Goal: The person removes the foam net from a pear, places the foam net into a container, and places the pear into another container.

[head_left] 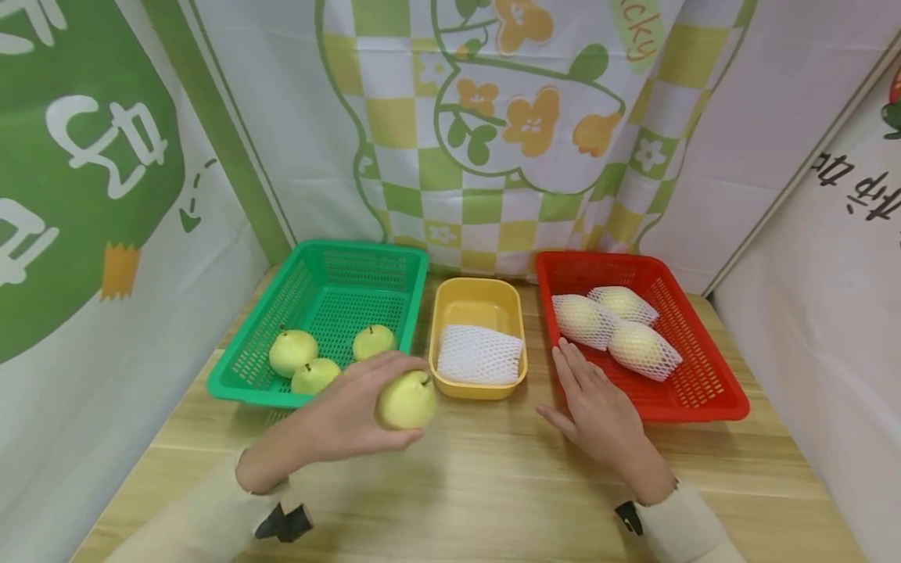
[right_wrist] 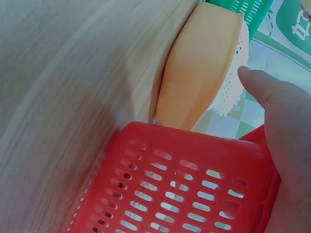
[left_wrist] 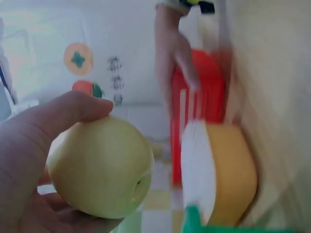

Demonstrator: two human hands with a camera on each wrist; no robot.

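My left hand (head_left: 359, 407) grips a yellow-green pear (head_left: 407, 400) above the table, just off the near right corner of the green basket (head_left: 232, 389). In the left wrist view the thumb and fingers curl round that pear (left_wrist: 102, 167). Three more pears (head_left: 293, 352) are visible inside the green basket. My right hand (head_left: 598, 410) has its fingers straight and lies over the left rim of the red basket (head_left: 711, 391), holding nothing. Inside that basket sit three pears in white foam nets (head_left: 642, 349).
Between the baskets stands a yellow tub (head_left: 481, 291) with white foam net sleeves (head_left: 480, 354) in it. All stand on a wooden table (head_left: 493, 485). A patterned cloth (head_left: 479, 180) hangs behind, and white printed sheets (head_left: 809, 258) enclose the sides.
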